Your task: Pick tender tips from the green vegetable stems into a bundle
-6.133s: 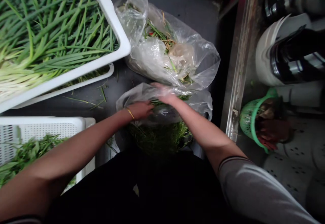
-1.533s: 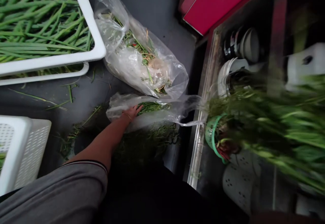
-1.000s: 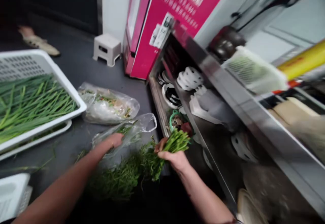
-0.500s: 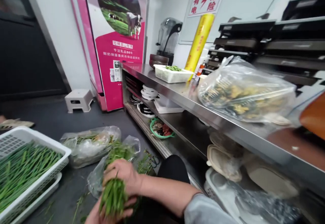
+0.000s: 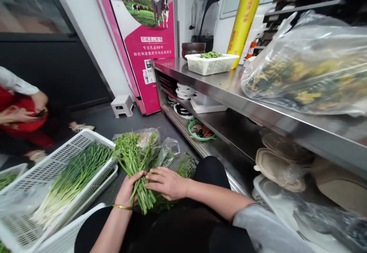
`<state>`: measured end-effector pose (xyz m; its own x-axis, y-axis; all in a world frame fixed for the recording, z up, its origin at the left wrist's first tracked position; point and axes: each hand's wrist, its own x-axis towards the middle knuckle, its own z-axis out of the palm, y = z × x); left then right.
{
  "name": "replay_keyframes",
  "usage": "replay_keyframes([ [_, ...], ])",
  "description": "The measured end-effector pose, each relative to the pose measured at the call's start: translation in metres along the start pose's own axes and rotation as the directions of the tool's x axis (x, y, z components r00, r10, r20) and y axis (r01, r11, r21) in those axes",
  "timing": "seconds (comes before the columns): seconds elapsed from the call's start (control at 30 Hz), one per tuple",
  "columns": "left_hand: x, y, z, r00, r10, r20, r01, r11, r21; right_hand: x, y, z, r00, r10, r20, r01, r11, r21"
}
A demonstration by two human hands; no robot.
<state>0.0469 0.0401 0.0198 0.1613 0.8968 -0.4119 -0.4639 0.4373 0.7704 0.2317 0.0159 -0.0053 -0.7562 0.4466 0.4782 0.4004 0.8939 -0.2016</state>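
Observation:
A bunch of leafy green stems [image 5: 145, 192] is held upright in front of my knees, with its leaves spreading away from me and its cut ends towards me. My left hand [image 5: 128, 190], with a gold bangle at the wrist, is closed round the stems from the left. From the right, my right hand [image 5: 166, 183] has its bent fingers on the same stems; its thumb is hidden. Behind the bunch, more greens [image 5: 185, 166] and clear plastic bags [image 5: 169, 148] lie on the floor.
At left, a white basket [image 5: 86, 136] holds scallions [image 5: 74, 176]. Another person [image 5: 21, 107] in a red apron sits beyond it. A steel shelf unit [image 5: 229, 119] runs along my right, bearing a bagged bundle [image 5: 304, 73]. A small stool [image 5: 122, 106] stands near the pink fridge [image 5: 149, 81].
The bunch, cupped in both hands with its stem ends towards me, now stands more open with its leaves visible. My view has turned left and down, bringing the other person and more baskets into sight.

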Motion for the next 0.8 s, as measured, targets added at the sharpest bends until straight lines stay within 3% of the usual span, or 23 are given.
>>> replay_keyframes([
  [0.07,-0.006,-0.004,0.000,0.998,0.063,0.031,-0.065,0.996,0.060,-0.013,-0.002,0.006,0.987,0.139,-0.078,-0.118,0.965,0.232],
  [0.1,-0.010,-0.005,0.001,0.993,0.095,0.063,-0.100,0.991,0.083,-0.017,-0.001,0.008,0.958,0.270,-0.092,-0.217,0.899,0.381],
  [0.17,-0.018,-0.011,0.007,0.979,0.152,0.137,-0.168,0.979,0.116,-0.019,0.005,0.008,0.838,0.545,-0.001,-0.397,0.611,0.685],
  [0.23,-0.025,-0.021,0.017,0.968,0.184,0.168,-0.209,0.967,0.145,-0.010,0.011,0.004,0.740,0.653,0.163,-0.436,0.281,0.855],
  [0.27,-0.027,-0.028,0.021,0.969,0.182,0.167,-0.209,0.965,0.161,-0.003,0.014,0.001,0.724,0.654,0.219,-0.433,0.185,0.882],
  [0.3,-0.029,-0.035,0.025,0.973,0.161,0.162,-0.189,0.966,0.176,0.005,0.014,-0.003,0.717,0.654,0.242,-0.439,0.153,0.886],
  [0.43,-0.032,-0.056,0.021,0.959,-0.016,0.285,-0.034,0.985,0.169,0.027,0.002,-0.014,0.712,0.658,0.246,-0.549,0.302,0.779],
  [0.53,-0.032,-0.057,0.006,0.902,-0.132,0.412,0.088,0.988,0.125,0.030,-0.006,-0.017,0.772,0.579,0.261,-0.552,0.409,0.727],
  [0.6,-0.032,-0.052,-0.002,0.880,-0.185,0.437,0.145,0.982,0.122,0.029,-0.007,-0.018,0.817,0.520,0.247,-0.521,0.486,0.701],
  [0.7,-0.029,-0.038,-0.001,0.906,-0.165,0.390,0.104,0.979,0.173,0.031,-0.005,-0.021,0.843,0.494,0.215,-0.484,0.518,0.706],
  [0.8,-0.025,-0.020,0.008,0.953,-0.003,0.302,-0.051,0.984,0.169,0.038,0.001,-0.024,0.822,0.553,0.132,-0.455,0.501,0.736],
])
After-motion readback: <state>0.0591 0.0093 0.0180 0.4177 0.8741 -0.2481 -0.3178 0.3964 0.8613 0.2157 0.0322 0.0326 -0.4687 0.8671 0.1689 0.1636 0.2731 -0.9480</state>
